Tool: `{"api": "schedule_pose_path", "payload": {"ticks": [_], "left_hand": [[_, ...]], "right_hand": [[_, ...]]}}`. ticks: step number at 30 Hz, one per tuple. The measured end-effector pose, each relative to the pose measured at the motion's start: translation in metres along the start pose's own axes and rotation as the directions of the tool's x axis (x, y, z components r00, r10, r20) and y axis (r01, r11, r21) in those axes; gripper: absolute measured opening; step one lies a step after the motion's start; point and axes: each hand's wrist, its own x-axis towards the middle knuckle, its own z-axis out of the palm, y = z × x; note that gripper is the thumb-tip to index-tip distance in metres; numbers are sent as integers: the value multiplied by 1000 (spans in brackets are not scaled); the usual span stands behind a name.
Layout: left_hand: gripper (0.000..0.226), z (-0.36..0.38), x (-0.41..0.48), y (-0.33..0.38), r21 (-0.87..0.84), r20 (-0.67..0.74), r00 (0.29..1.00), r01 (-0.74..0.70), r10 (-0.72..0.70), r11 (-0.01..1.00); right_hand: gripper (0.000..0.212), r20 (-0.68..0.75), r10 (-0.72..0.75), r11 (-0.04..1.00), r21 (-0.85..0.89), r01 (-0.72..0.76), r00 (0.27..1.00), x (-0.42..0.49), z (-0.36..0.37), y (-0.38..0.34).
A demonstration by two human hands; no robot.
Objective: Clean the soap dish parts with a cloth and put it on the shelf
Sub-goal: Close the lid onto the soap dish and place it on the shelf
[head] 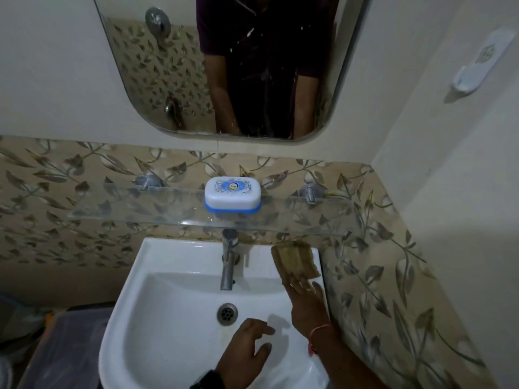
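Observation:
A white soap dish [232,195] with a blue base and its lid on stands on the glass shelf [140,211] above the basin. A folded tan cloth [295,262] lies on the basin's back right corner. My right hand [306,304] reaches up to it, fingertips touching the cloth's near edge; whether the fingers grip it is unclear. My left hand [247,352] hovers over the basin bowl, fingers loosely spread and empty.
A white basin [168,318] with a steel tap [229,262] and drain [227,313] sits below the shelf. A mirror [224,66] hangs above. A white wall holder [477,63] is on the right wall. A covered bin [64,346] stands at lower left.

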Motion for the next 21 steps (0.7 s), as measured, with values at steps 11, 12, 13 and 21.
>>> {"api": "schedule_pose_path", "payload": {"ticks": [11,12,13,21], "left_hand": [[48,-36,1,14,-490,-149,925,239,-350,838],[53,-42,-4,15,-594,-116,902,273,-416,757],[55,-50,-11,13,-680,-76,879,299,-470,670],[53,-93,-96,-23,-903,161,921,282,-354,324]], "right_hand": [[22,-340,275,596,794,118,899,-54,-47,-67],[25,-307,289,530,840,115,907,-61,-52,-78],[28,-269,297,467,878,106,916,-69,-57,-89],[11,55,212,-23,998,-52,976,-100,-64,-168]]}}
